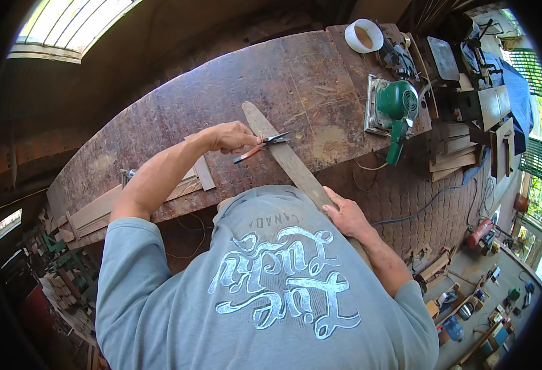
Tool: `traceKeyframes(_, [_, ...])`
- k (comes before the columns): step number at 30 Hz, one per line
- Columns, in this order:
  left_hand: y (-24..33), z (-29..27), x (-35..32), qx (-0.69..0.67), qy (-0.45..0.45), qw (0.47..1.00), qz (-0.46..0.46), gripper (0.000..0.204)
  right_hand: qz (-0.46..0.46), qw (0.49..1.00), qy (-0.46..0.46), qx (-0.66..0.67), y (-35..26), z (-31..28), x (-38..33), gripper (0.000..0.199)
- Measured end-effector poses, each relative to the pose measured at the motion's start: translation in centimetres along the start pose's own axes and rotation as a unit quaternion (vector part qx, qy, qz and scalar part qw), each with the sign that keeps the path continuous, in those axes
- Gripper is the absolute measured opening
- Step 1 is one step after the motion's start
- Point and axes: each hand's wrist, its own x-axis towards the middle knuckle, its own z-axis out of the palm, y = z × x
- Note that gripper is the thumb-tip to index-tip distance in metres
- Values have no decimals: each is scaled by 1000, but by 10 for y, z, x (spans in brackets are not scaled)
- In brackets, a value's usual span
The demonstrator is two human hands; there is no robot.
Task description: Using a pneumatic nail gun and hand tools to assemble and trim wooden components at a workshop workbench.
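My left hand is closed in a tight grip around the orange handles of a pair of pliers, fingers curled fully over them. The dark nose of the pliers rests on the upper face of a long, narrow wooden slat, roughly at its middle. My right hand is wrapped over the near end of that slat, palm down and fingers folded round its edge, holding it close to my body. The slat lies diagonally across the worn brown counter, its rounded far end pointing away from me and its near end jutting past the counter's edge.

Near my left forearm, flat wooden pieces lie on the counter. At the far right end sits a green electric sander, and beyond it a white roll of tape.
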Motion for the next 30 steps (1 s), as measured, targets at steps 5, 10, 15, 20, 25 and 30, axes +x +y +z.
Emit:
traceKeyframes(5, [-27, 11, 15, 244, 145, 927, 244, 44, -9, 1000, 12, 16, 11, 7, 0, 63])
traceKeyframes(10, [-47, 40, 13, 323, 148, 928, 113, 43, 11, 1000, 2, 12, 3, 3, 0, 62])
traceKeyframes(15, [-56, 66, 6, 336, 206, 917, 63, 45, 37, 999, 10, -27, -6, 1, -4, 63])
traceKeyframes(20, [-54, 69, -40, 273, 284, 914, 93, 42, 86, 991, 4, -107, -35, -12, -11, 62])
traceKeyframes(25, [-44, 49, -43, 160, 222, 957, 101, 43, 75, 991, 6, -109, -28, -8, -13, 65])
traceKeyframes(30, [-36, 35, -39, 172, 199, 959, 102, 44, 67, 992, 7, -105, -25, -7, -12, 64])
